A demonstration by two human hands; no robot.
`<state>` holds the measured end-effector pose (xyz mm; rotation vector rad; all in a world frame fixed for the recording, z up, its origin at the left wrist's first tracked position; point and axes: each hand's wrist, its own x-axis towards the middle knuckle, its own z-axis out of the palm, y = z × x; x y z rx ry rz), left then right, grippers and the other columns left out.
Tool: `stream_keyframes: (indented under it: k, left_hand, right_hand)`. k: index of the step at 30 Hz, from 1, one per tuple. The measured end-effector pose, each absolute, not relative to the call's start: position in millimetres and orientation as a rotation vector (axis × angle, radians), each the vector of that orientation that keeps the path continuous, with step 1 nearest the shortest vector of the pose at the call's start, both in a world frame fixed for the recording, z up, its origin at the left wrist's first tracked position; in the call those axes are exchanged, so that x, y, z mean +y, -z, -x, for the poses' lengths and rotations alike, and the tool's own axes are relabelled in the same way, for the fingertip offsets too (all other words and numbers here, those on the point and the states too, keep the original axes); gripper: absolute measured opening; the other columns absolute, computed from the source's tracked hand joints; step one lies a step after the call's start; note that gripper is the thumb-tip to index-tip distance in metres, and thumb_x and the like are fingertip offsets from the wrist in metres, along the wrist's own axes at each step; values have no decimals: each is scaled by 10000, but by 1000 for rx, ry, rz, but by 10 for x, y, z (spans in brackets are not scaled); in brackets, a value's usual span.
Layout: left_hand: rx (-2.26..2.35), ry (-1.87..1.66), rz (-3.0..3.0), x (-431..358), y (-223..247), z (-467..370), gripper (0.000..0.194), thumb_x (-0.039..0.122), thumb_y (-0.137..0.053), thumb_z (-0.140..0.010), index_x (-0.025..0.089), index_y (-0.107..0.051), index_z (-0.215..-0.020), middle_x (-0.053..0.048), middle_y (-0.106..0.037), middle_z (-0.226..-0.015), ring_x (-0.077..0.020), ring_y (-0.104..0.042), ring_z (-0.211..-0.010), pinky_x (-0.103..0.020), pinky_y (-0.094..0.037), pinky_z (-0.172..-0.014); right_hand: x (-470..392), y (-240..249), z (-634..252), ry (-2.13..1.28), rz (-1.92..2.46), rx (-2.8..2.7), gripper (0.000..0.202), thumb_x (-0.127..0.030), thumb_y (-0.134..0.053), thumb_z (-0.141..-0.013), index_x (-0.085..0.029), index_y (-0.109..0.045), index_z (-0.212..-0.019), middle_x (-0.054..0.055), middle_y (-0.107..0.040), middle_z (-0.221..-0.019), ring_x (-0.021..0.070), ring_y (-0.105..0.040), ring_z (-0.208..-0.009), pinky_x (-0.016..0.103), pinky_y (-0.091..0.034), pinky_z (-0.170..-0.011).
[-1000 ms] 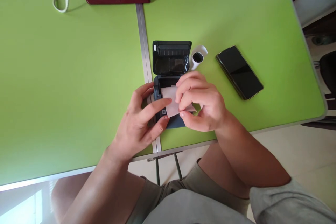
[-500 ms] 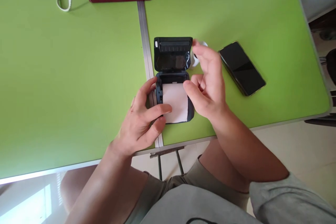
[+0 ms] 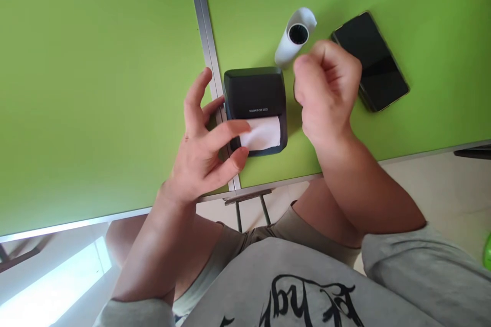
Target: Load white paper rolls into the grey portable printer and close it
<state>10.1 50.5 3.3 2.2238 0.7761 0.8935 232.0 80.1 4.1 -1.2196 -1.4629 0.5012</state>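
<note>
1. We note the label printer [image 3: 256,97] at mid-frame on the green counter [image 3: 95,87], its dark lid [image 3: 253,84] down.
2. A pale paper strip [image 3: 264,135] lies out over the printer's near end.
3. Left hand [image 3: 197,153], left of centre: grip spread, index fingertip on the paper strip, thumb at its near corner.
4. Right hand [image 3: 328,92], right of centre: grip curled into a fist; we cannot tell if anything is inside.
5. White roll [image 3: 287,47] above the printer; smartphone [image 3: 378,61], upper right, partly behind the fist.

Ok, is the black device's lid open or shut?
Shut: the lid lies over the device, lettering facing up, and paper emerges from its front edge. Whether it is latched, I cannot tell.
</note>
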Motion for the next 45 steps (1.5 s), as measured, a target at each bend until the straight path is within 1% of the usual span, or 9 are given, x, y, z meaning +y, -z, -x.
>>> stream_keyframes:
  k: [3,6,13,20,24,27,34,41,45]
  left_hand:
    - [867,-902,-2253,509,-8,-112,413,446,-511,-1035,288,-529,-1415,-109,-238,-1645,-404,-268,-1609,-588,-499,-1201]
    - [886,-910,-2264,516,23,-114,511,520,-491,-1038,371,-464,-1526,-85,-225,-1655,-418,-374,-1552,-595,-501,-1192]
    - [934,-799,-2288,518,80,-101,597,547,-562,-1015,373,-409,-1565,-64,-192,-1661,-428,-446,-1495,-603,-529,-1174]
    - [915,-844,-2356,540,75,-129,571,575,-592,-994,317,-461,-1486,-139,-337,-1545,-399,-456,-1476,-587,-522,-1173]
    - [903,-768,-2304,544,77,-94,778,752,-637,-906,343,-408,-1527,-125,-261,-1605,-411,-522,-1416,-620,-445,-1238]
    - [942,-748,-2261,526,99,-78,1011,897,-643,-789,342,-340,-1578,-140,-287,-1604,-441,-439,-1484,-620,-469,-1219]
    - [1103,-689,-2149,486,104,-90,1315,967,-647,-695,213,-185,-1669,-216,-308,-1646,-456,-358,-1552,-589,-502,-1206]
    - [1143,-604,-2123,484,87,-82,1324,1001,-620,-664,291,-179,-1691,-172,-329,-1682,-463,-300,-1592,-632,-461,-1229]
    - [1173,-534,-2105,486,61,-92,1364,1029,-579,-656,250,-166,-1697,-183,-305,-1703,-478,-294,-1591,-656,-473,-1210]
  right_hand:
    - [764,-72,-2346,-573,1259,-1539,684,-669,-642,-910,-238,-202,-612,-46,-196,-554,74,-155,-538,292,-270,-495]
    - [737,-86,-2378,-690,1329,-1623,670,-604,-717,-872,-229,-226,-613,-45,-211,-565,73,-154,-558,284,-255,-514]
    - [704,-204,-2393,-863,1379,-1733,700,-578,-715,-881,-194,-209,-587,-35,-202,-546,64,-199,-552,283,-196,-556]
    - [684,-259,-2389,-752,1417,-1819,662,-407,-736,-873,-182,-209,-542,-45,-158,-504,62,-177,-535,305,-190,-570]
    - [734,-172,-2387,-819,1281,-1731,744,-614,-728,-849,-197,-204,-525,-59,-150,-500,58,-140,-522,305,-181,-555]
    - [766,-115,-2374,-813,1233,-1697,783,-720,-709,-818,-212,-196,-516,-64,-153,-487,56,-134,-510,304,-190,-547]
    - [741,-125,-2352,-730,1251,-1690,655,-408,-729,-870,-205,-205,-534,-64,-166,-490,52,-143,-507,308,-198,-551]
    - [725,-136,-2345,-692,1316,-1691,609,-315,-715,-844,-192,-213,-521,-63,-175,-470,46,-137,-494,303,-210,-533]
    - [717,-158,-2338,-693,1325,-1696,595,-292,-701,-855,-198,-215,-525,-65,-179,-479,47,-141,-500,299,-212,-542]
